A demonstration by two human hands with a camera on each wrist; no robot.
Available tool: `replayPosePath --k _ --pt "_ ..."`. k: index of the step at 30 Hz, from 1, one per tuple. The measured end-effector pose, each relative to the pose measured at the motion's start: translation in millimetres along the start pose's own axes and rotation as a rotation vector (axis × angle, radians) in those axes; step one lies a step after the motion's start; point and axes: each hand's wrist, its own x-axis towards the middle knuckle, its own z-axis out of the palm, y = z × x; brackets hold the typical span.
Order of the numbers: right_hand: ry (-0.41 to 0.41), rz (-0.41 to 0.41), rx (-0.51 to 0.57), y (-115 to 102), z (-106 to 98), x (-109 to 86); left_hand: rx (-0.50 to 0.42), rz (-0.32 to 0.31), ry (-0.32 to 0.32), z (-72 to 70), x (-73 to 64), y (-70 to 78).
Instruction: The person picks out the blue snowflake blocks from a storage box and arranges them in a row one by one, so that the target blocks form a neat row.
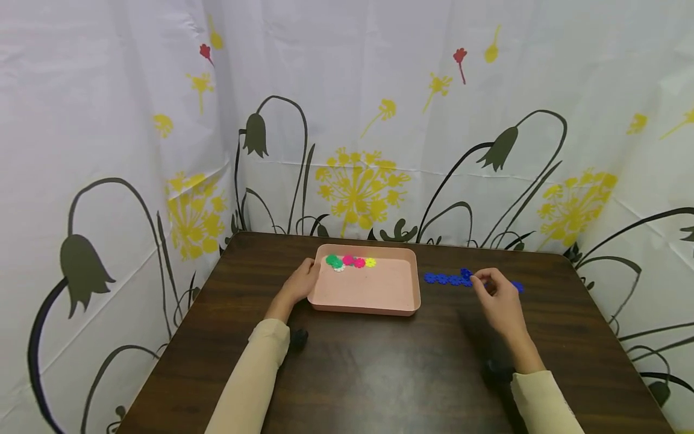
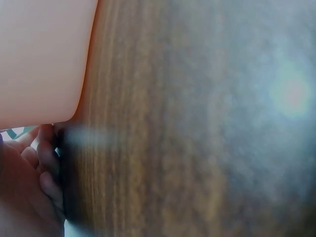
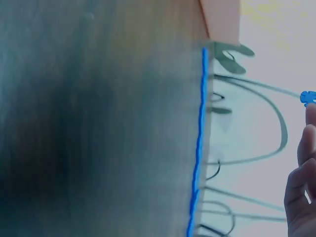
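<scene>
My right hand [image 1: 500,301] pinches a blue flower-shaped disc [image 3: 308,98] between thumb and fingertips. Below it, a row of matching blue discs [image 1: 442,279] lies across the table to the right of the tray; the hand hides part of that row. In the right wrist view the row [image 3: 201,113] appears edge-on as a thin blue line. My left hand [image 1: 295,284] rests against the left side of a shallow pink tray [image 1: 363,295], fingers at its outer wall. Inside the tray, toward its back left, are green discs [image 1: 332,260], pink discs [image 1: 349,260], a yellow disc [image 1: 371,263] and a white one [image 1: 339,269].
Everything stands on a dark brown wooden table [image 1: 368,367]. Behind it hangs a white curtain [image 1: 347,78] printed with yellow and grey-green flowers. Dark wrist devices sit under both forearms.
</scene>
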Motion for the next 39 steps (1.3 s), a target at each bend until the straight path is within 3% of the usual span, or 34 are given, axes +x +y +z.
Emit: replayPosePath --k 7,12,15,17,19,26,33,37,39 --pt "0.034 0.173 0.181 21.8 -26.4 2.4 0.028 0.033 0.021 -7.3 -21.1 15.9" --pt "0.068 0.403 0.304 38.6 -44.4 6.7 0.008 0.008 -0.002 -8.6 -22.9 20.0" --pt "0.091 0.544 0.373 49.1 -56.2 11.3 0.023 0.012 0.002 -6.3 -16.2 13.1" --pt "0.097 0.618 0.410 57.0 -63.5 14.1 0.033 0.023 0.009 -7.4 -20.1 15.8" --pt "0.081 0.673 0.421 65.7 -70.8 16.3 0.041 0.019 0.017 -4.8 -14.1 10.0" --pt "-0.041 0.892 0.631 100.2 -94.0 20.8 0.015 0.020 0.015 2.5 3.3 -7.1" --pt "-0.160 0.988 0.596 115.1 -103.5 17.1 0.006 0.000 -0.010 7.3 12.6 -15.6" --pt "-0.260 0.977 0.587 118.2 -108.1 24.4 -0.001 -0.012 -0.003 3.8 7.5 -9.0" --pt "-0.312 0.967 0.586 120.2 -110.0 28.9 -0.003 -0.003 0.000 -0.2 -2.5 -0.6"
